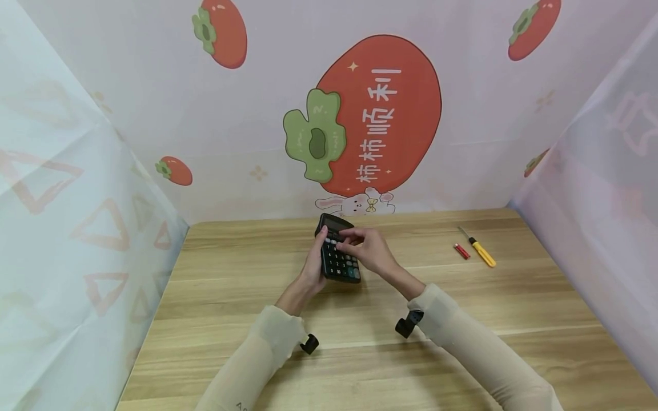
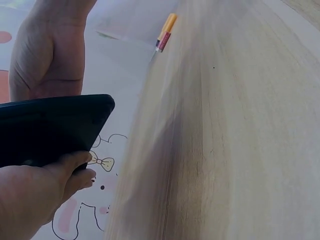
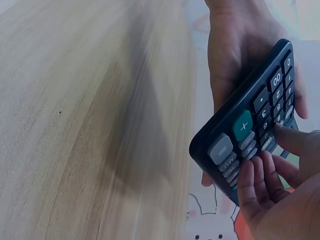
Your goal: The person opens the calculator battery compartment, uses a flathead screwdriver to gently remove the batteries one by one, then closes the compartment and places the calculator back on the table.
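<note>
A black calculator (image 1: 334,266) with grey and green keys is held tilted above the table near its back edge. My left hand (image 1: 312,264) grips it along its left side, with the thumb on the front edge. In the left wrist view the fingers of the left hand (image 2: 40,187) wrap the calculator's dark underside (image 2: 47,127). My right hand (image 1: 371,249) is over the upper keys, fingers bent and their tips at the key face. In the right wrist view the right hand's fingertips (image 3: 256,165) touch the keys; nothing shows pinched between them.
A yellow-handled screwdriver (image 1: 482,251) lies on the wooden table (image 1: 370,354) to the right. Just left of it lies a small red battery-like cylinder (image 1: 461,251). A printed sheet (image 1: 267,131) stands behind the table, and further sheets hang at both sides.
</note>
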Motion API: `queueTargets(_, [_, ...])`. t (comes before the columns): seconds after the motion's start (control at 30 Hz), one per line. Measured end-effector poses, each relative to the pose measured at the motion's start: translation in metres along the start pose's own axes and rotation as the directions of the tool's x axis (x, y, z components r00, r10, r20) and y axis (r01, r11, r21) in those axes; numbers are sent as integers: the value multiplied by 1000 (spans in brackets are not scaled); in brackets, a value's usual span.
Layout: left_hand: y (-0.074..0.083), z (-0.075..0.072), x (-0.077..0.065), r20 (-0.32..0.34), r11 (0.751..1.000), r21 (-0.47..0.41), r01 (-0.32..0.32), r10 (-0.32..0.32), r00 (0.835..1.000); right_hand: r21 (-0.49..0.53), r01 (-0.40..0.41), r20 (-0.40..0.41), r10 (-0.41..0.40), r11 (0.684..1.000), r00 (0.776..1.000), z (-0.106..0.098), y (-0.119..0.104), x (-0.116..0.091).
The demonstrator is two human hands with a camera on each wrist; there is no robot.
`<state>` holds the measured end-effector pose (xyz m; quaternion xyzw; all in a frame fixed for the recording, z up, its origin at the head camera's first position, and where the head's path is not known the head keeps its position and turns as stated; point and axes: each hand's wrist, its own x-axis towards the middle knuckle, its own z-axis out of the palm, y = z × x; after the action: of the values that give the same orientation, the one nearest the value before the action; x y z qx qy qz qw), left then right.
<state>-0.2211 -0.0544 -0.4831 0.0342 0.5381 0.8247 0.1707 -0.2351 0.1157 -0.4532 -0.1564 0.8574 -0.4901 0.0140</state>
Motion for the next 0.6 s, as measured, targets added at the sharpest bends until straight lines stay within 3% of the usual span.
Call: queueTargets(0.6, [-5, -3, 1, -33, 1000, -9, -9, 9, 999, -63, -48, -72, 43, 997, 996, -1, 6, 0])
